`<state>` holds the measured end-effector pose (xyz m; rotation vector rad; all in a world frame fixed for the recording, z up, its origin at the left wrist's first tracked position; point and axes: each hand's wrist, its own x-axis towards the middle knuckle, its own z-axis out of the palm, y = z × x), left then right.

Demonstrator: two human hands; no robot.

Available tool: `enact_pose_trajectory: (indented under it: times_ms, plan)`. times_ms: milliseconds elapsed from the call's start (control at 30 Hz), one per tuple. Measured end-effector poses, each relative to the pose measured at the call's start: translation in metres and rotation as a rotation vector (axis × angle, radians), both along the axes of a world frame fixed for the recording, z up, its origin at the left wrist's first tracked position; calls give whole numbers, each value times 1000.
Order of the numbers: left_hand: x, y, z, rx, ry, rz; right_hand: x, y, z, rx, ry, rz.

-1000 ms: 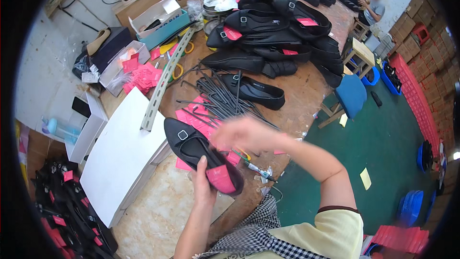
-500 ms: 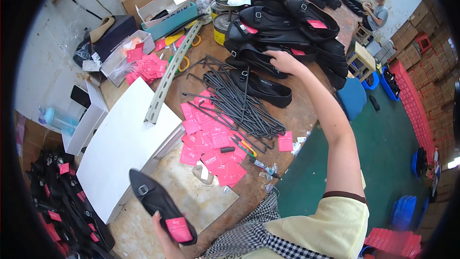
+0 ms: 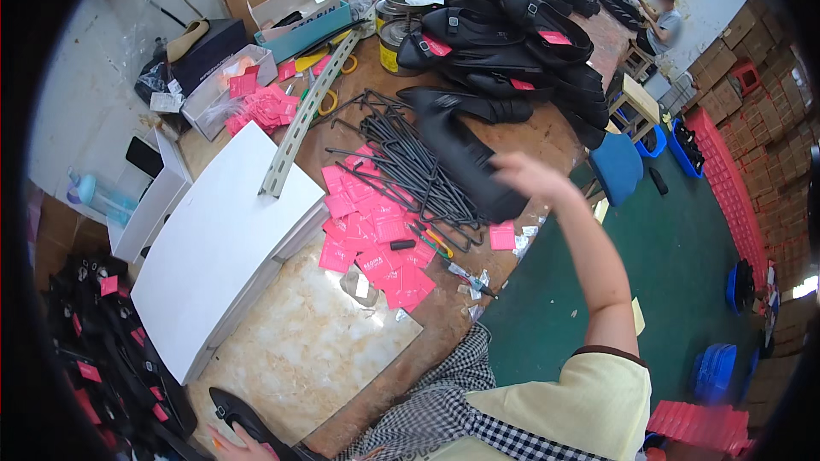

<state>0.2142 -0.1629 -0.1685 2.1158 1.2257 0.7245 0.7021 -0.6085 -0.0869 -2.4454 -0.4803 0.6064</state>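
My right hand (image 3: 534, 177) grips a black pointed flat shoe (image 3: 468, 158) above the heap of dark bent rods (image 3: 408, 166); both are smeared by motion. At the bottom edge my left hand (image 3: 243, 446) has its fingers on another black shoe (image 3: 235, 410) with a small buckle, partly cut off by the frame. Pink cards (image 3: 384, 265) lie spread beside the rods, with yellow-handled snips (image 3: 437, 239) on them. Behind my right hand rises a pile of black shoes (image 3: 487, 55), some with pink cards tucked inside.
A large white box (image 3: 222, 239) stands at the left, with a slotted metal strip (image 3: 303, 124) leaning over it. More black shoes (image 3: 111, 350) hang at lower left. Cans (image 3: 397, 43) stand by the pile. A person (image 3: 662, 17) sits far right, beyond a blue stool (image 3: 617, 166).
My right hand has pulled a shoe off the pile and brought it nearer, over the rods. My left hand has lowered its shoe toward the bottom left edge.
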Motion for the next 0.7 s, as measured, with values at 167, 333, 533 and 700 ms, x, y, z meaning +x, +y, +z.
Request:
enact_pose_trajectory:
  times_ms: [167, 333, 533, 700]
  plan:
    - [36, -28, -13, 322, 175, -247, -31, 34, -41, 473, -320, 360]
    - [50, -53, -15, -629, 105, -125, 3, -1, -60, -431, -616, 80]
    - [47, -48, -36, -511, 78, -296, -121, 66, 40, 317, -572, 355]
    - [29, -51, -41, -639, -186, -193, -123, 103, 16, 525, -191, 737]
